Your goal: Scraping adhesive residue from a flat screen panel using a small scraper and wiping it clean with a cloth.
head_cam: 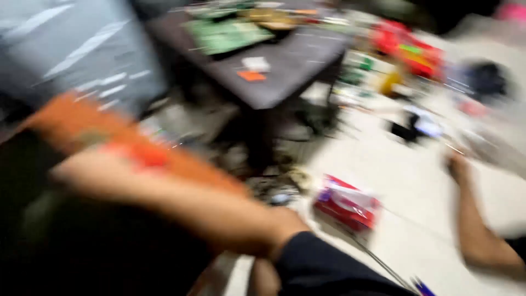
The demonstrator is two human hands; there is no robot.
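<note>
Mid-reach through heavy blur, we stretch our right hand [459, 164] over the floor [416, 181], its grip unreadable, while the left forearm [164, 192] crosses near a red packet [346, 205]; steadying comes first.

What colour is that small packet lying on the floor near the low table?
The packet is mostly red with a pale top; the head view is blurred, so finer pattern cannot be told.

The low table [296, 66] has a dark, matt top, and the green board [227, 34] on it also looks matt. The red packet [346, 207] on the floor seems glossy plastic. The pale floor [416, 181] looks smooth. The dark sleeve [323, 268] is matt cloth. Everything else is too blurred to tell.
</note>
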